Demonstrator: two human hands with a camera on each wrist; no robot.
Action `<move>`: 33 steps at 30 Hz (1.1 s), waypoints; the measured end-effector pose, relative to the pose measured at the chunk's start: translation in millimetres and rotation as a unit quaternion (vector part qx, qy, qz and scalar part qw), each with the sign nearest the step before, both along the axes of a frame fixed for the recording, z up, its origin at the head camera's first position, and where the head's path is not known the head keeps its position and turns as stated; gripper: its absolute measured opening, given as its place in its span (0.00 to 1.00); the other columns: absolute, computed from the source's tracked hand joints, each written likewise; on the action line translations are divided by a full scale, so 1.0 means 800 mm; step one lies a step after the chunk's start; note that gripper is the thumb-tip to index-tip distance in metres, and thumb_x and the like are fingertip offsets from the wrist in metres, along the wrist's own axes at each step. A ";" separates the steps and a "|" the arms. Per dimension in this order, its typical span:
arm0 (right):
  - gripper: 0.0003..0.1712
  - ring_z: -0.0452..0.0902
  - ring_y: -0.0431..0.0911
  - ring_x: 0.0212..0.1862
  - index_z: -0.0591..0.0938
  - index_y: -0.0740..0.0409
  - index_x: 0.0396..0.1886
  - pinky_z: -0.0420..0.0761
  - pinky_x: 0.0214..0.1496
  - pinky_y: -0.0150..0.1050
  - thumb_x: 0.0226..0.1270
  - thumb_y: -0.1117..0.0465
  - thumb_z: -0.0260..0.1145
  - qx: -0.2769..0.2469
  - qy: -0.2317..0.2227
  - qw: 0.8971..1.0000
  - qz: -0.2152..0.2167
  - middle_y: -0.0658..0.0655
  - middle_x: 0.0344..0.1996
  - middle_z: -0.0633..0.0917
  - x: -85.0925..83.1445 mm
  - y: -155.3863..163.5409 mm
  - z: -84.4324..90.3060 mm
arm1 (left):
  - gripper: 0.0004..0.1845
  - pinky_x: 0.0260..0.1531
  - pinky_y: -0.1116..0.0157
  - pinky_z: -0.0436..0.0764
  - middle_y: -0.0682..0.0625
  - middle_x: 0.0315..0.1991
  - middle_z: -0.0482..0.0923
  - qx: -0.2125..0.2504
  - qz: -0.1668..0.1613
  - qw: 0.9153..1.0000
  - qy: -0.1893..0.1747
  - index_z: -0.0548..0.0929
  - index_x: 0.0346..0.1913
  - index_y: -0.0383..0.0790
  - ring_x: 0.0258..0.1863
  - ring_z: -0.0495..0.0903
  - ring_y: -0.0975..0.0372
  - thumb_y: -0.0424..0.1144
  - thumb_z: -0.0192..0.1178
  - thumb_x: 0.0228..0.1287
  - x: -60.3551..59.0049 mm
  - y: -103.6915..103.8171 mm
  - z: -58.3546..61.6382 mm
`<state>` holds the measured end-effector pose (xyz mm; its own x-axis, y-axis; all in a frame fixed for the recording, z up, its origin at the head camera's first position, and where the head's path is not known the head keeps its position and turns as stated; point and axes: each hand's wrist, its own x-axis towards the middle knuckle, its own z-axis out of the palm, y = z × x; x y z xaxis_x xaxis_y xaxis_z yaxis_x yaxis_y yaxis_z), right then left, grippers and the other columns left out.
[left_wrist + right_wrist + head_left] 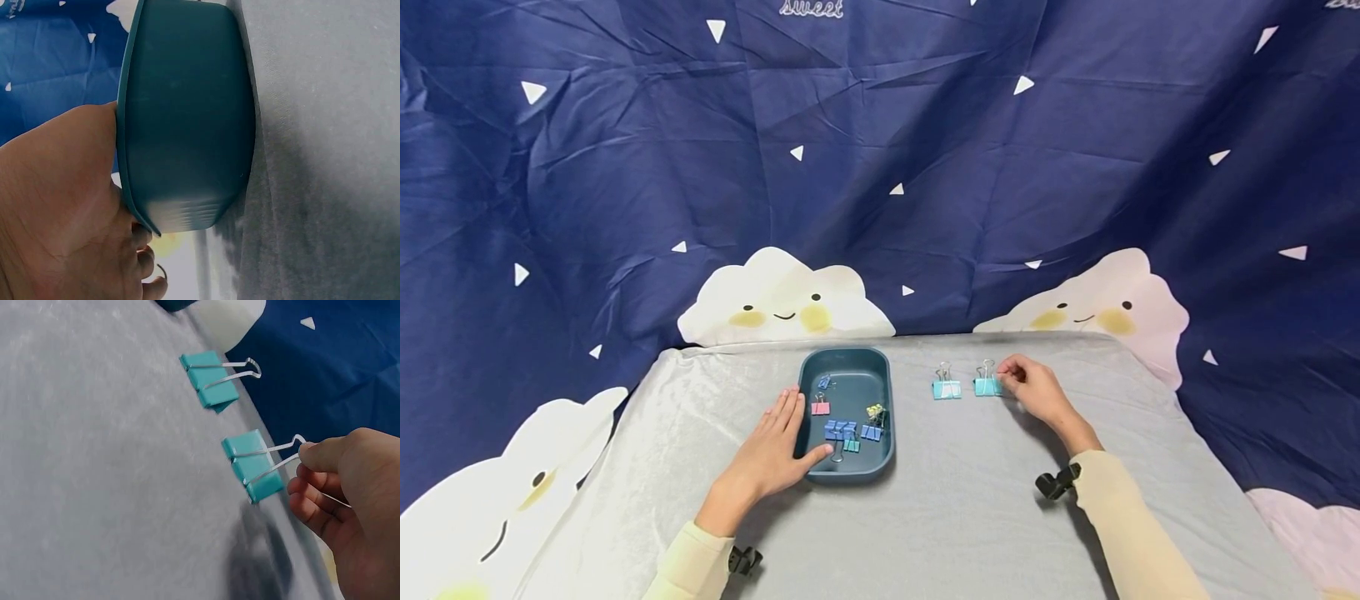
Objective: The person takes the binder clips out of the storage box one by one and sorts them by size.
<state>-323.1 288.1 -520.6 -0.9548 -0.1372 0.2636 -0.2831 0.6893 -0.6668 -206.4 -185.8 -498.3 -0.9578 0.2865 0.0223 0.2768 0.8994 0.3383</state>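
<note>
My right hand [1033,390] pinches the wire handle of a turquoise binder clip [253,464] between thumb and fingertips. The clip is upright, its handles pointing up, near the back edge of the table. Just left of it stands a second turquoise binder clip [947,389], its handles also raised. My left hand [771,450] rests on the left rim of a dark teal tray [886,462], fingers along the side and thumb over the near corner. Inside lie smaller binder clips: a pink one [821,408], several blue ones [840,429], a green one [852,446] and yellow ones [875,411].
A grey cloth [955,517] covers the table. Behind it hangs a dark blue curtain [925,167] with white triangles and smiling clouds. Each wrist carries a small black camera mount, the right one [1057,482] close over the cloth.
</note>
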 end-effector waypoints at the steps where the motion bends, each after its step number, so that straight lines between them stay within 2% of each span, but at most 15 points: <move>1: 0.03 0.77 0.40 0.36 0.85 0.59 0.44 0.77 0.39 0.31 0.76 0.65 0.68 -0.001 0.000 1.000 0.003 0.57 0.35 0.86 0.000 -0.003 0.003 | 0.57 0.84 0.42 0.53 0.36 0.88 0.43 -0.001 0.000 1.000 0.000 0.50 0.85 0.30 0.88 0.43 0.44 0.69 0.58 0.74 0.000 0.000 0.000; 9: 0.03 0.80 0.44 0.38 0.86 0.59 0.44 0.79 0.42 0.31 0.75 0.65 0.70 -0.005 0.003 0.999 0.037 0.57 0.37 0.88 0.003 -0.032 0.031 | 0.58 0.84 0.42 0.53 0.37 0.88 0.43 -0.002 -0.002 1.000 0.003 0.50 0.85 0.30 0.88 0.44 0.44 0.70 0.57 0.73 -0.001 -0.001 -0.001; 21: 0.03 0.82 0.41 0.38 0.87 0.57 0.41 0.82 0.43 0.34 0.74 0.62 0.73 0.018 0.037 0.995 0.092 0.52 0.35 0.89 0.010 -0.089 0.072 | 0.58 0.85 0.43 0.54 0.37 0.88 0.43 -0.010 -0.003 1.000 0.001 0.49 0.86 0.30 0.88 0.44 0.44 0.73 0.55 0.73 -0.001 -0.001 0.000; 27: 0.02 0.81 0.39 0.35 0.87 0.54 0.40 0.81 0.41 0.34 0.74 0.62 0.73 0.025 0.050 0.990 0.127 0.48 0.32 0.88 0.010 -0.121 0.087 | 0.57 0.84 0.42 0.55 0.35 0.87 0.44 -0.004 -0.004 1.000 0.006 0.51 0.85 0.28 0.88 0.45 0.43 0.70 0.57 0.73 0.000 0.000 0.001; 33: 0.03 0.81 0.40 0.36 0.86 0.57 0.40 0.82 0.42 0.34 0.75 0.62 0.72 0.023 0.047 0.983 0.176 0.49 0.33 0.88 0.011 -0.157 0.099 | 0.57 0.84 0.41 0.55 0.36 0.88 0.44 -0.006 -0.006 1.000 0.006 0.51 0.85 0.28 0.88 0.44 0.43 0.70 0.56 0.74 0.001 0.000 0.003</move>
<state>-314.7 162.3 -441.2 -0.8178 -0.4684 0.3343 -0.5684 0.5672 -0.5959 -205.8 -186.0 -496.2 -0.9540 0.2983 0.0302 0.2916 0.8998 0.3246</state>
